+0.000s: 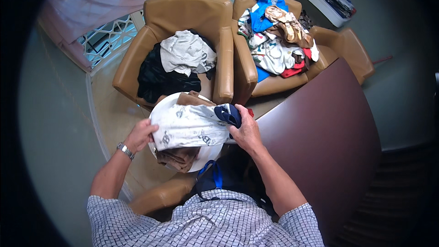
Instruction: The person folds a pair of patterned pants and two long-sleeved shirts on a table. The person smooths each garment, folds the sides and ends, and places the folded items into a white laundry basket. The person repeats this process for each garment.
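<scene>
We're holding a white garment point(187, 126) stretched sideways in front of us, over a round white top point(211, 155), and it's carrying dark printed lettering and little sketchy motifs, mostly toward the near edge and the right; we're seeing some chunky characters but we're not spelling them out here. Our left hand point(142, 133) is pinching its left edge, thumb lying on top and fingers mostly hiding, so the gap is closing down to just cloth. Our right hand point(247, 129) is curling round a navy bunch point(227, 114) at the other end, thumb and fingers gripping it from either side; we're not managing to tell if that's the same piece. Both forearms are reaching up and inward, the left one wearing a metal watch point(125, 151). Brown cloth point(178, 158) is poking out under the white one. Beyond, a black-and-grey heap point(185, 52) is sitting on one tan armchair point(190, 9), and a bigger colourful pile point(274, 57) is filling the next.
</scene>
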A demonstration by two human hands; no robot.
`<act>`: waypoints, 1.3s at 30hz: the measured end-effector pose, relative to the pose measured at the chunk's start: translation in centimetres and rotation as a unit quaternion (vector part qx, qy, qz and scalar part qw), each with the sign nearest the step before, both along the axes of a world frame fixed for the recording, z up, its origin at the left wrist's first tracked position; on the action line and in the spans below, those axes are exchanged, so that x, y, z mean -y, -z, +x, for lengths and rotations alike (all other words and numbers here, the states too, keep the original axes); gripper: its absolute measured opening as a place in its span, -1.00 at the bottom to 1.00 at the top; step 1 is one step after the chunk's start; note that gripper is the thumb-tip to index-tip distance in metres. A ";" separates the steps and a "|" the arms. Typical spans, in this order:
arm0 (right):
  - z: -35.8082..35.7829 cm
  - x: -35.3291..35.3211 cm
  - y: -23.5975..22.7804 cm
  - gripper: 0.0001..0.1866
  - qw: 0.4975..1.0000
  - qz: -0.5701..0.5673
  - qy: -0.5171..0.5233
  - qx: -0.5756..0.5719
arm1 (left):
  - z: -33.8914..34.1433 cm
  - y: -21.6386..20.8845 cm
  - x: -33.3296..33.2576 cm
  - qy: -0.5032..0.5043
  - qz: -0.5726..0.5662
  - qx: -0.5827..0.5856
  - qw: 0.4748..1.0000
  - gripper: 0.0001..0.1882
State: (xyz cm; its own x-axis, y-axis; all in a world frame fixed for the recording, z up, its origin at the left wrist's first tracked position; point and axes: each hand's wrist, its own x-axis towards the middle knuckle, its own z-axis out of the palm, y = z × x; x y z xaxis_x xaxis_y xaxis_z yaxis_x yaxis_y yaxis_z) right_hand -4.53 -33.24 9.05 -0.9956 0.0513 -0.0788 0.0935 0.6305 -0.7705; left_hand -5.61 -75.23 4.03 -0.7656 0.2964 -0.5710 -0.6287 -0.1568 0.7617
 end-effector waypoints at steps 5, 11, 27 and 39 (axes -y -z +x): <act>-3.3 1.6 1.5 -0.20 0.995 0.037 -0.096 0.010 | 5.0 1.5 2.4 0.077 0.028 0.093 0.992 -0.50; -5.5 3.9 3.9 -0.21 0.982 0.058 -0.178 0.022 | 8.3 3.9 2.6 0.088 0.058 0.148 0.983 -0.39; -7.6 6.8 5.6 -0.19 0.983 0.134 -0.123 -0.003 | 11.8 9.8 2.6 0.113 -0.191 0.275 0.936 -0.46; -4.3 0.1 0.6 -0.40 0.959 0.151 -0.059 -0.234 | 0.6 5.8 -10.6 0.207 -0.463 -0.550 0.663 -0.43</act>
State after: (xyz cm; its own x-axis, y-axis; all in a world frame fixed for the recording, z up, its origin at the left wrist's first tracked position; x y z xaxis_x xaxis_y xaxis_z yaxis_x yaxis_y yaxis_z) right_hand -8.85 -33.31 8.42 -0.9183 -0.1144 0.3790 -0.3043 0.8163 -0.4909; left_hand -5.04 -64.61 -1.75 -0.8323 0.5238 0.1815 0.5447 0.7117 0.4436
